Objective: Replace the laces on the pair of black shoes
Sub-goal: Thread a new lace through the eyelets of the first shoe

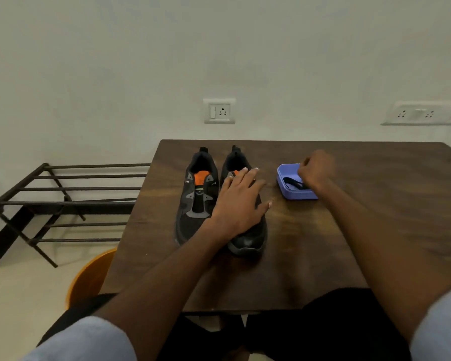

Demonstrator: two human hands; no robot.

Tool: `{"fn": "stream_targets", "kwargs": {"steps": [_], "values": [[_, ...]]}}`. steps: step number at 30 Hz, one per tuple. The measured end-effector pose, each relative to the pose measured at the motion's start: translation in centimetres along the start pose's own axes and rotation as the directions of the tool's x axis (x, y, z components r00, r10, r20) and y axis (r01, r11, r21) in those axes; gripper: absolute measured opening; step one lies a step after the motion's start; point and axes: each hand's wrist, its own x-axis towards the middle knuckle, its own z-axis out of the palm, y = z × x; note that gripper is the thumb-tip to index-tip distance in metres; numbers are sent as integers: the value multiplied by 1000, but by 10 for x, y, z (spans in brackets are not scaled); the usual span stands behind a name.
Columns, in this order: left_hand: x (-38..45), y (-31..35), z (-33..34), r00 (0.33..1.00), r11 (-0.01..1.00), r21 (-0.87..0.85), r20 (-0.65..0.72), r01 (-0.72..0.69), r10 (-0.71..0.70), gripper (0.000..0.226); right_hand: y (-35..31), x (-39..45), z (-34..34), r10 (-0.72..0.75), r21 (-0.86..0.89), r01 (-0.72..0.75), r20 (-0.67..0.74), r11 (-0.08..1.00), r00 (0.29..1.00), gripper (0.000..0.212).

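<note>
Wall (219, 48) fills the upper half, off-white, with a single socket plate (219, 111) at 12 o'clock and a wider double socket plate (422, 113) at 2 o'clock. Brown wooden table (349, 230) takes the centre and right. Black metal rack (63, 201) stands on the floor at 9 o'clock, beside the table's left edge. Orange round object (89, 277) at 8 o'clock, partly under the table; can't tell what it is.

Two black shoes sit side by side on the table near centre, toes toward the person. Left shoe (197, 196) has an orange tongue and grey panels, no lace visible in its eyelets. Right shoe (248, 235) is mostly covered by the left hand; black toe cap shows at its 6 o'clock end.

Left hand (238, 201) lies flat on the right shoe, fingers straight and spread, thumb out toward 3 o'clock, grasping nothing.

Purple box (284, 186) sits on the table at 2 o'clock from the shoes, apart from them. Black lace (290, 182) lies inside it.

Right hand (315, 170) is over the box, fingers curled down into it at the lace; the fingertips are hidden, so I can't tell if it grips the lace.

Light blue sleeves (89, 340) at both bottom corners.
</note>
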Motion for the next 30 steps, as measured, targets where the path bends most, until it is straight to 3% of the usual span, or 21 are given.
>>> {"fn": "stream_targets", "kwargs": {"steps": [3,7,9,19,23,26,30], "values": [[-7,-6,14,997,999,34,80,10,-13,63,17,31,8,31,-102,-22,91,995,995,26],[-7,-3,18,996,999,24,79,28,-30,59,19,38,17,26,-189,26,269,982,963,45],[-3,-2,17,994,999,35,105,31,-34,59,18,41,23,42,-231,32,309,972,950,38],[-6,-2,15,993,999,38,119,11,-15,59,35,51,38,119,-140,-83,274,987,954,21],[-5,0,10,993,999,27,112,20,-23,59,36,54,36,144,-55,-134,274,989,951,30],[-4,5,8,998,1000,17,54,20,-21,54,38,57,30,131,39,-141,191,989,973,29],[-4,6,6,1000,1000,-11,8,-7,7,51,37,52,19,122,250,-112,-25,962,992,18]]}}
